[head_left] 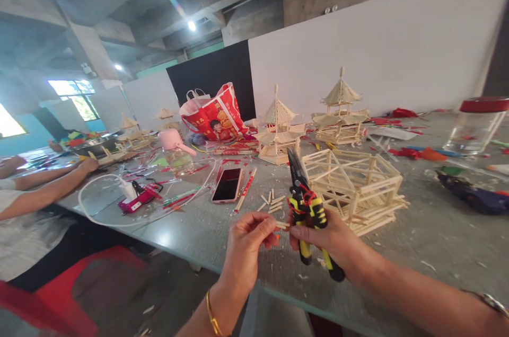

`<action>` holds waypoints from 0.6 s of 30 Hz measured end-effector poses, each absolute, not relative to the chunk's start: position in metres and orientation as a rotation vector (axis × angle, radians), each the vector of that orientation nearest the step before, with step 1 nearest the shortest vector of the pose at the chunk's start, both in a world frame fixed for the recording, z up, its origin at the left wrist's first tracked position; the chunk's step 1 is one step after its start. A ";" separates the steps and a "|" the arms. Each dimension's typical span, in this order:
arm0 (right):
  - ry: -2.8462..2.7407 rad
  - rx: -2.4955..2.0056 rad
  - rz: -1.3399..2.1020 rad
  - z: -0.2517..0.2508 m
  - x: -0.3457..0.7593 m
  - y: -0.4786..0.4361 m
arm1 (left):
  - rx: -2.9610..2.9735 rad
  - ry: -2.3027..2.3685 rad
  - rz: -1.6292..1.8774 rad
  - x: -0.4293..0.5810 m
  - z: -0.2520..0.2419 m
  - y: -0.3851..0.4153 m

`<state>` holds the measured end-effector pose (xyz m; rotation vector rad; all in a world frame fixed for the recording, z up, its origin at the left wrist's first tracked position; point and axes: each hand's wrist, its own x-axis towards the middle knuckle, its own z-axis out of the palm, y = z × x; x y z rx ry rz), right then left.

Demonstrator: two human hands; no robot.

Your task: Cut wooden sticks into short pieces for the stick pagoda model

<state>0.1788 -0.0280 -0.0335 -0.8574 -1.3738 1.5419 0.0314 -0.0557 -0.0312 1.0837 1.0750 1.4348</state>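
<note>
Our L hand (247,237) pinches a short stick (282,225) btwn thumb & fingers, just L of the stick frame (358,202); our R hand (334,236) is wrapped round the shears (304,209), blades up, nr the frame's L side. Can't tell if R fingertips touch the stick too. Risks, we'd say: a slack pinch could drop the stick among the loose short pieces (275,206) L of the frame; a careless swing of the shears could snap the frame's thin bars, being so close; & blades worked nr our L fingers could nick us. The phone (227,185), further L of the frame, might catch flying bits.
</note>
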 end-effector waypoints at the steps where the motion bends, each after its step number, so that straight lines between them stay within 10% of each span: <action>1: -1.379 -0.844 1.517 -0.035 0.179 -0.027 | 1.096 1.087 1.446 0.034 -0.032 -0.056; 18: -1.594 -0.977 1.413 -0.032 0.185 -0.028 | 1.658 1.230 0.966 0.006 0.009 -0.034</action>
